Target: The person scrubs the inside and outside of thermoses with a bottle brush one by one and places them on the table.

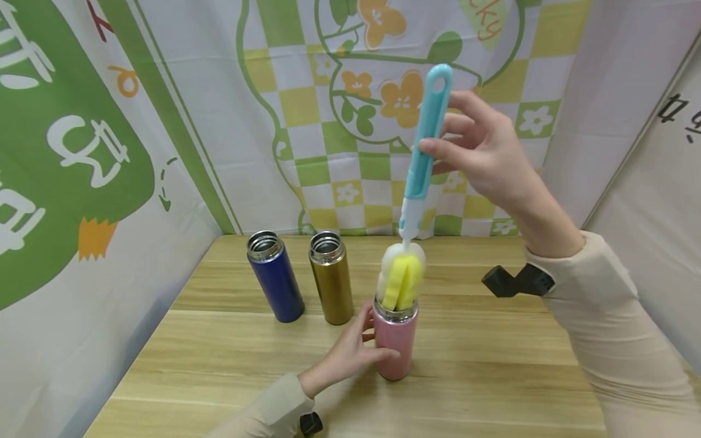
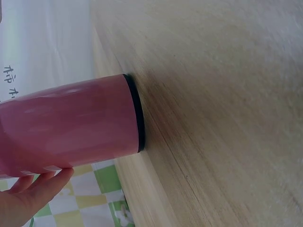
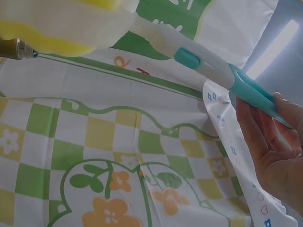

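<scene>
A pink bottle (image 1: 395,347) with a bare metal mouth stands upright on the wooden table. My left hand (image 1: 353,353) grips it from the left, thumb across its front; in the left wrist view the fingers curl against the pink wall (image 2: 71,125). Above, my right hand (image 1: 479,143) pinches the turquoise handle of a bottle brush (image 1: 429,131), held nearly upright. Its yellow and white sponge head (image 1: 402,277) sits at the bottle's mouth, the lower end inside the rim and most of it above. The right wrist view shows the thumb and fingers on the handle (image 3: 253,92).
Left of the pink bottle stand an uncapped gold bottle (image 1: 331,283) and an uncapped blue bottle (image 1: 276,283). They rest on the wooden table (image 1: 493,353). A printed curtain (image 1: 350,164) hangs right behind the table, and more fabric walls flank it.
</scene>
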Tool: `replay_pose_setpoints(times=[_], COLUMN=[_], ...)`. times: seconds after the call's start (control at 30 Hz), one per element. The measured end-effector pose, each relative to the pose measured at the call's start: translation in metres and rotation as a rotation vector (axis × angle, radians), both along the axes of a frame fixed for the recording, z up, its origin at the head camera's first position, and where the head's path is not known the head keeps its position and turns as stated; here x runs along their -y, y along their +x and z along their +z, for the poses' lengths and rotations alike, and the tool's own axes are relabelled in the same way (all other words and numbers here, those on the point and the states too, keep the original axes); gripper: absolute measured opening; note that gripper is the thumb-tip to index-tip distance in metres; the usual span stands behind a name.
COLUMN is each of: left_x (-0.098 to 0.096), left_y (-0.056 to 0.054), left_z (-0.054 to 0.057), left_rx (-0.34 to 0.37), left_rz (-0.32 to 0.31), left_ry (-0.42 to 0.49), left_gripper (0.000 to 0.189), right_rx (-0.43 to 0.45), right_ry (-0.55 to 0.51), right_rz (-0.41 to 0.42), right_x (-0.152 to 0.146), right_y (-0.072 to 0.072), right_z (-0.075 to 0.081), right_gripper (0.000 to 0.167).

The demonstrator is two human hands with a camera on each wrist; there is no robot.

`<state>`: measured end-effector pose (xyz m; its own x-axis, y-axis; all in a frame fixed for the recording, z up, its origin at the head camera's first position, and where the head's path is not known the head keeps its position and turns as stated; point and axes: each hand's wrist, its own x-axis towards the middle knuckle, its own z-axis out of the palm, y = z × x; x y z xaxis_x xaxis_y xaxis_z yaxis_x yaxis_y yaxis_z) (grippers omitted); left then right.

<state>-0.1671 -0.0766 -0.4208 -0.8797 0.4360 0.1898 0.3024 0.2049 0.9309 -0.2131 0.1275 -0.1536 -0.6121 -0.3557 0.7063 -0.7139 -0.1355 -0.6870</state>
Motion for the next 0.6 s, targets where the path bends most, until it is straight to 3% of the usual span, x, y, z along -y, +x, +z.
replay_pose_setpoints(times=[0.13, 0.3, 0.6], left_x=[0.000, -0.001, -0.001], left_y=[-0.001, -0.001, -0.001], left_z=[-0.001, -0.003, -0.003], left_rx=[0.012, 0.022, -0.002], left_rz=[0.009, 0.017, 0.016], left_ry=[-0.008, 0.000, -0.006], left_gripper=[0.082, 0.083, 0.081], right_rx=[-0.055, -0.050, -0.036], right_ry=[0.080, 0.141, 0.152], right_rz=[-0.009, -0.014, 0.024], right_x=[0.011, 0.020, 0.021], right_y=[0.001, 0.003, 0.003], right_z=[0.001, -0.004, -0.014], right_gripper=[0.035, 0.036, 0.035])
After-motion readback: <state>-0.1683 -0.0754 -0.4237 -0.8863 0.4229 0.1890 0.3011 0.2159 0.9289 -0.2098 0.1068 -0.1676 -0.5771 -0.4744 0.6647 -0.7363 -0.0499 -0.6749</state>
